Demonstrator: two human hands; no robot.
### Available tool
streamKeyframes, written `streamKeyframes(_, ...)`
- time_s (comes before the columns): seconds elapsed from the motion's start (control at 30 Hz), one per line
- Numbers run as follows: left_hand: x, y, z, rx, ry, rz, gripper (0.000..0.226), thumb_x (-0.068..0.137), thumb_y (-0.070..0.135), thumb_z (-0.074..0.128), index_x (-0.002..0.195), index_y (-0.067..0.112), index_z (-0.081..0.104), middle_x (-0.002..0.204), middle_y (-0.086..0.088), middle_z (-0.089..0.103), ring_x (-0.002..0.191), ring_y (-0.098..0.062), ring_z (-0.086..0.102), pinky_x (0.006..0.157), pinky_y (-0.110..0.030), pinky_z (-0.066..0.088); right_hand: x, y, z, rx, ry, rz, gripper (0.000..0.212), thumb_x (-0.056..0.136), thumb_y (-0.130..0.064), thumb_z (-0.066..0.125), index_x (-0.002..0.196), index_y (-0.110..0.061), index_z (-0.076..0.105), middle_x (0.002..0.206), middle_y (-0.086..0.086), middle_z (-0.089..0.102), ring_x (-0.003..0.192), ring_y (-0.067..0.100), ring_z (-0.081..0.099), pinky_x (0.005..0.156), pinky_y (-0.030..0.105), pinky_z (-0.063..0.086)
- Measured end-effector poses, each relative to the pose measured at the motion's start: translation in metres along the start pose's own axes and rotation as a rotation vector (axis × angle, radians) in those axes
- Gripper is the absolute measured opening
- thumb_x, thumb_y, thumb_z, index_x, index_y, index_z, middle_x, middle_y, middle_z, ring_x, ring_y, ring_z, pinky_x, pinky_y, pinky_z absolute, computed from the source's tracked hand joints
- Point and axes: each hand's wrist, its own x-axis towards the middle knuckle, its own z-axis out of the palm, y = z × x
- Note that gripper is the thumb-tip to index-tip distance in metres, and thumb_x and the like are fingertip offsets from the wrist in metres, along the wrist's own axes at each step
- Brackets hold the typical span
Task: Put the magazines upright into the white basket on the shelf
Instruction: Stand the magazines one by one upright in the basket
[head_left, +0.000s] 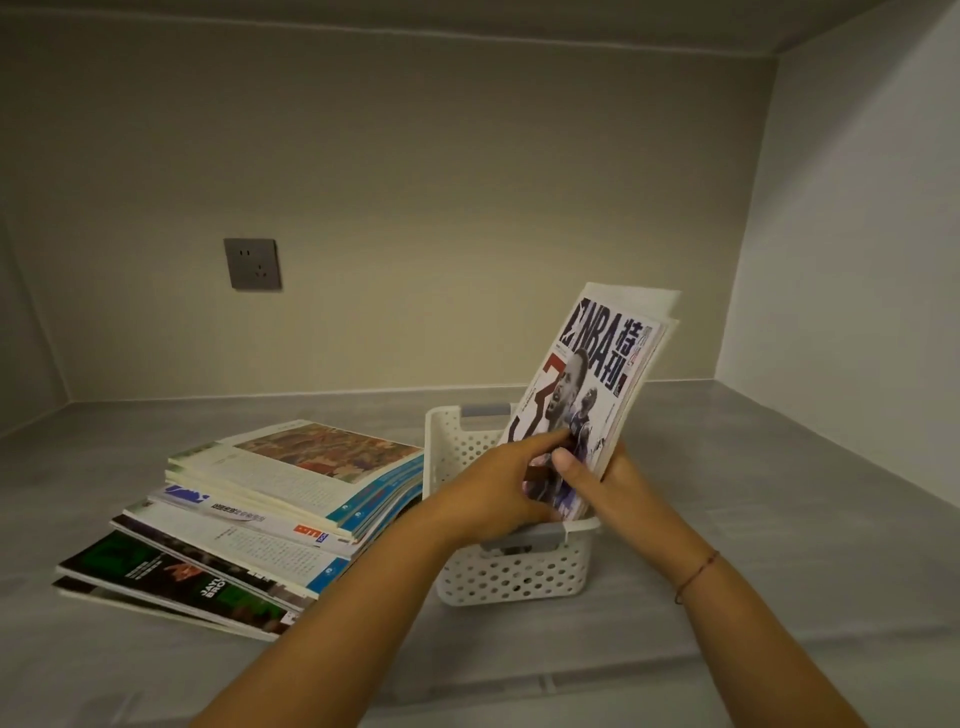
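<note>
A white perforated basket (457, 447) with grey handles stands on the grey shelf at the centre. An NBA magazine (592, 374), with other magazines behind it, stands in the basket and leans to the right. My left hand (498, 488) presses on the lower part of its cover. My right hand (597, 478) grips its lower right edge, thumb on the cover. A fanned stack of several magazines (270, 514) lies flat to the left of the basket.
The shelf floor (779, 519) stretches to the right of the basket. A back wall with a grey power socket (253, 263) and a white side wall (857, 260) on the right close in the space.
</note>
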Motion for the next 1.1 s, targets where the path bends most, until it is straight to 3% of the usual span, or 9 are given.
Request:
streamKeyframes(0.17,0.005,0.001,0.003,-0.067,-0.032,-0.016,0.09,0.082,-0.001,0.065,0.148,0.041,0.021,0.15,0.007,0.038,0.13,-0.014,0.046,0.104,-0.038,0.045,0.007,0.007,-0.002,-0.033,0.077,0.047,0.051,0.091,-0.035,0.047,0.139,-0.028,0.032,0.121,-0.008,0.054,0.097,-0.003,0.053,0.064,0.001,0.045)
streamKeyframes(0.27,0.007,-0.001,0.002,-0.144,-0.061,0.003,0.086,0.086,-0.002,0.06,0.147,0.043,0.02,0.151,0.009,0.035,0.127,-0.009,0.047,0.101,-0.029,0.046,0.007,0.009,-0.004,-0.067,0.135,0.046,0.05,0.092,-0.041,0.042,0.139,-0.026,0.036,0.122,-0.003,0.057,0.103,0.008,0.057,0.064,0.001,0.045)
streamKeyframes(0.37,0.012,-0.005,-0.001,-0.323,-0.037,-0.023,0.078,0.089,-0.003,0.054,0.148,0.038,0.024,0.149,0.01,0.037,0.13,-0.012,0.044,0.104,-0.037,0.044,0.007,0.009,-0.003,-0.098,0.188,0.024,0.049,0.09,-0.045,0.041,0.136,-0.028,0.041,0.116,-0.003,0.06,0.104,0.013,0.059,0.064,0.005,0.048)
streamKeyframes(0.57,0.041,-0.021,-0.022,-0.389,0.172,-0.177,0.049,0.099,0.027,0.046,0.145,0.026,0.032,0.147,0.0,0.041,0.124,-0.017,0.043,0.106,-0.039,0.03,0.003,0.004,0.006,-0.118,0.202,-0.044,0.048,0.088,-0.044,0.045,0.131,-0.026,0.046,0.104,-0.02,0.058,0.097,-0.002,0.056,0.065,0.0,0.044)
streamKeyframes(0.7,0.072,-0.032,-0.045,-0.389,0.295,-0.306,0.058,0.099,0.05,0.031,0.151,0.028,0.016,0.159,-0.002,0.018,0.143,-0.027,0.023,0.112,-0.049,0.019,0.001,0.0,0.01,-0.128,0.17,-0.057,0.057,0.085,-0.048,0.042,0.137,-0.025,0.038,0.119,-0.013,0.054,0.107,0.002,0.051,0.073,-0.002,0.042)
streamKeyframes(0.77,0.085,-0.034,-0.052,-0.441,0.316,-0.294,0.061,0.098,0.056,0.024,0.151,0.026,0.017,0.158,-0.004,0.019,0.141,-0.027,0.026,0.107,-0.045,0.026,0.0,-0.003,0.01,-0.111,0.161,-0.065,0.058,0.083,-0.049,0.043,0.136,-0.027,0.038,0.119,-0.014,0.055,0.104,-0.003,0.052,0.073,-0.001,0.042)
streamKeyframes(0.9,0.109,-0.033,-0.056,-0.601,0.278,-0.254,0.053,0.096,0.059,0.02,0.115,0.028,0.058,0.131,-0.005,0.057,0.118,-0.022,0.051,0.089,-0.037,0.041,-0.003,-0.006,0.005,-0.078,0.117,-0.063,0.058,0.075,-0.052,0.056,0.128,-0.04,0.035,0.112,-0.026,0.054,0.099,-0.01,0.055,0.069,0.001,0.045)
streamKeyframes(0.97,0.117,-0.035,-0.052,-0.604,0.264,-0.256,0.047,0.096,0.06,0.02,0.095,0.035,0.06,0.109,0.0,0.065,0.1,-0.018,0.059,0.079,-0.035,0.045,-0.005,-0.004,0.002,-0.075,0.102,-0.062,0.057,0.07,-0.05,0.063,0.119,-0.049,0.033,0.113,-0.028,0.053,0.096,-0.015,0.056,0.069,0.001,0.045)
streamKeyframes(1.1,0.127,-0.038,-0.044,-0.651,0.267,-0.243,0.047,0.097,0.057,0.022,0.096,0.033,0.063,0.092,0.004,0.068,0.088,-0.014,0.06,0.067,-0.029,0.044,-0.002,0.002,-0.001,-0.095,0.135,-0.05,0.072,0.065,-0.056,0.065,0.127,-0.044,0.031,0.115,-0.029,0.049,0.096,-0.018,0.05,0.068,-0.003,0.04)
